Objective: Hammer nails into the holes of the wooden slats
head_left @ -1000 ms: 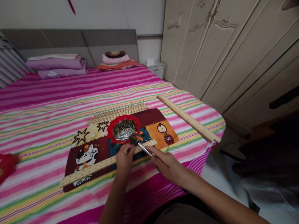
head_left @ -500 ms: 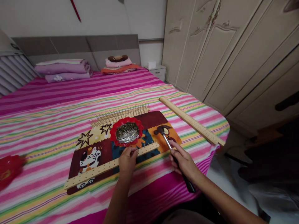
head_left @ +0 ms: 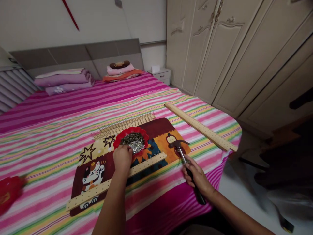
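A claw hammer (head_left: 181, 150) is gripped around its black handle by my right hand (head_left: 198, 175), its head over the orange part of the patterned mat (head_left: 160, 127). My left hand (head_left: 122, 157) is at the near left edge of the scalloped red bowl (head_left: 144, 134), its fingers pinched by the nails (head_left: 136, 141) heaped inside. Whether a nail sits between those fingertips is hidden. Below the bowl, a wooden strip with rows of small holes (head_left: 94, 192) lies slanted across the mat, partly covered by my left forearm.
Wooden strips bristling with upright nails (head_left: 124, 123) lie behind the bowl. Another drilled board (head_left: 200, 126) rests to the right, reaching the bed's edge. A red object (head_left: 9, 192) is at far left. Striped cloth (head_left: 44, 153) covers the bed; a wardrobe (head_left: 227, 58) stands beyond.
My left hand has moved from the wooden strip up and left to the nail bowl. The hammer, still in my right hand, has shifted slightly right and down, its head turned.
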A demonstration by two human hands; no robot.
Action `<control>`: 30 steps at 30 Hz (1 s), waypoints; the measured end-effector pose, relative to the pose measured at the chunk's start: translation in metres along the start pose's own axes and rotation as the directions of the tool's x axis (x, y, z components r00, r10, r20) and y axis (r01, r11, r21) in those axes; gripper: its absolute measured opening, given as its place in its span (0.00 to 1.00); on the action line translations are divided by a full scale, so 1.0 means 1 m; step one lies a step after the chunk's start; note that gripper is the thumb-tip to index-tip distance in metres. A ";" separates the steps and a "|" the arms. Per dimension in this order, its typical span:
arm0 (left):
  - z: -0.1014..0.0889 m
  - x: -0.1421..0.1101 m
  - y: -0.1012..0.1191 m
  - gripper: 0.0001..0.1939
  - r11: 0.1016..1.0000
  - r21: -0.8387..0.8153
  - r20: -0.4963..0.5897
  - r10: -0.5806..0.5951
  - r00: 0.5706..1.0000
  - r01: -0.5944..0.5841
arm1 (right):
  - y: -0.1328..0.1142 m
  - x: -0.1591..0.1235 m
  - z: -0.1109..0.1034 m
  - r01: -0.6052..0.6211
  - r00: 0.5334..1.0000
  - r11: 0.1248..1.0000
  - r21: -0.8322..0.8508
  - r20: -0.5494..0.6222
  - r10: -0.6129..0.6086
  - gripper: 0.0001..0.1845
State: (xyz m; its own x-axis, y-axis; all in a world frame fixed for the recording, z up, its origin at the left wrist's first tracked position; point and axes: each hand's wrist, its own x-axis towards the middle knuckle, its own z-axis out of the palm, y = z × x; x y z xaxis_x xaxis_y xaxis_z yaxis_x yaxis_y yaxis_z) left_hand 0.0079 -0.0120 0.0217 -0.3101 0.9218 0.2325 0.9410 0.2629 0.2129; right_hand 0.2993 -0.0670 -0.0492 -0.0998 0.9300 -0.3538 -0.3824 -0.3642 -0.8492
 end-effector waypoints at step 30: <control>-0.027 -0.048 -0.019 0.13 0.241 -0.837 0.387 -0.375 0.842 0.492 | -0.002 -0.001 0.002 0.023 1.000 0.999 -0.033 0.013 -0.023 0.26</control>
State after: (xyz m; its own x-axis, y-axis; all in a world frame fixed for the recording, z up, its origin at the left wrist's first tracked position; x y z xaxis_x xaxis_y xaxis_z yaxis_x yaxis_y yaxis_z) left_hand 0.0011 -0.0688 0.0325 -0.5619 0.7882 -0.2510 -0.0386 0.2782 0.9598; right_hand 0.2981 -0.0670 -0.0462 -0.1028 0.9385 -0.3296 -0.3537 -0.3442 -0.8698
